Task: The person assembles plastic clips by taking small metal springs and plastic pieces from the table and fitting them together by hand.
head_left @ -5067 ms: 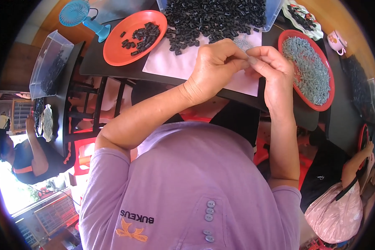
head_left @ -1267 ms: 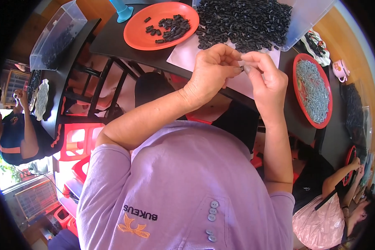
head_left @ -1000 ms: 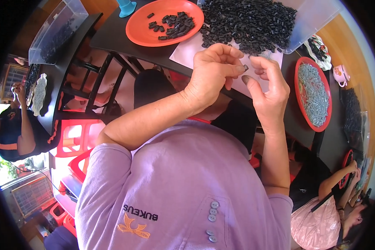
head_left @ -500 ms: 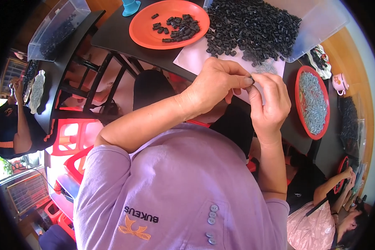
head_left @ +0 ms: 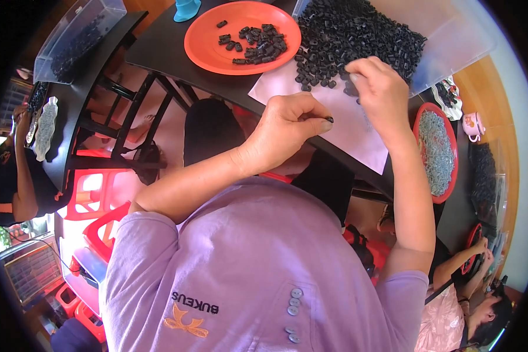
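Note:
My left hand pinches a small black plastic part between thumb and fingertips, above the near edge of the pale sheet. My right hand is at the near right edge of a big heap of small black plastic parts. Its fingers are curled in toward the thumb; whatever is between them, if anything, cannot be made out. An orange-red plate to the left of the heap holds several black pieces.
A red tray of silvery screws stands to the right, beyond my right forearm. A clear plastic bin lies behind the heap. A pink cup stands at far right. Other people work at left and lower right.
My hands, together half a second ago, have parted. The right one has moved up to the heap; the left has drawn slightly left and down, still pinching the small black part.

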The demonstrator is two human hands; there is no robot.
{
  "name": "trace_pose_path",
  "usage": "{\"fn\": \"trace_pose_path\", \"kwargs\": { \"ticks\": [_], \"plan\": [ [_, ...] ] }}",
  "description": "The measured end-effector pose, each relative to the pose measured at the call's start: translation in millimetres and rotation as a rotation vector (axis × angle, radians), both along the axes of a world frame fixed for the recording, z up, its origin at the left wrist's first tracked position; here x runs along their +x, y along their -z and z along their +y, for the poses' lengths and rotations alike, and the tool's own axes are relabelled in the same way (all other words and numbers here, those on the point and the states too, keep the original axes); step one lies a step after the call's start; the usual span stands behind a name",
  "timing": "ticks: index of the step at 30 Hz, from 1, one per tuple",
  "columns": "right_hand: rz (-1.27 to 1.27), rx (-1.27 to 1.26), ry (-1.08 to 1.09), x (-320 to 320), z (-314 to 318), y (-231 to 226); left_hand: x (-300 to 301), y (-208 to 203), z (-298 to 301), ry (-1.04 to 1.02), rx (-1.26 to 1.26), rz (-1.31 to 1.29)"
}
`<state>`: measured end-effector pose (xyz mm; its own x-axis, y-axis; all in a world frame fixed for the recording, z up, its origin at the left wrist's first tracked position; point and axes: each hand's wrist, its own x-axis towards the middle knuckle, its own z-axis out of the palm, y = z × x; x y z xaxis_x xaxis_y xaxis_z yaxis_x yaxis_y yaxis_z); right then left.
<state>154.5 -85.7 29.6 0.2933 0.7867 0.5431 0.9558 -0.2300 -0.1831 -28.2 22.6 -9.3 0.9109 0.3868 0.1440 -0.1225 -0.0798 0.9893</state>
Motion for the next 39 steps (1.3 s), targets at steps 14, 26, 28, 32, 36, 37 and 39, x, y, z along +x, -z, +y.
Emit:
{"fn": "trace_pose_path", "kwargs": {
  "ticks": [14,26,28,32,36,37,39],
  "plan": [
    [-0.017,-0.111,0.062,12,23,8,-3,-7,7,0.056,-0.125,0.097],
    [0.127,-0.314,-0.024,7,54,5,-3,-5,7,0.072,-0.219,0.134],
    [0.018,-0.331,-0.029,9,55,6,-3,-3,6,0.088,-0.239,0.11],
    [0.004,-0.319,-0.054,10,56,9,-2,-4,7,0.075,-0.192,0.076],
    [-0.053,-0.353,-0.062,10,57,10,-3,-7,9,0.084,-0.152,0.113],
    [-0.072,-0.381,-0.052,10,57,11,-2,-8,9,0.092,-0.153,0.131],
    [-0.1,-0.381,-0.035,10,57,13,-3,-12,9,0.092,-0.144,0.154]
  ]
}}
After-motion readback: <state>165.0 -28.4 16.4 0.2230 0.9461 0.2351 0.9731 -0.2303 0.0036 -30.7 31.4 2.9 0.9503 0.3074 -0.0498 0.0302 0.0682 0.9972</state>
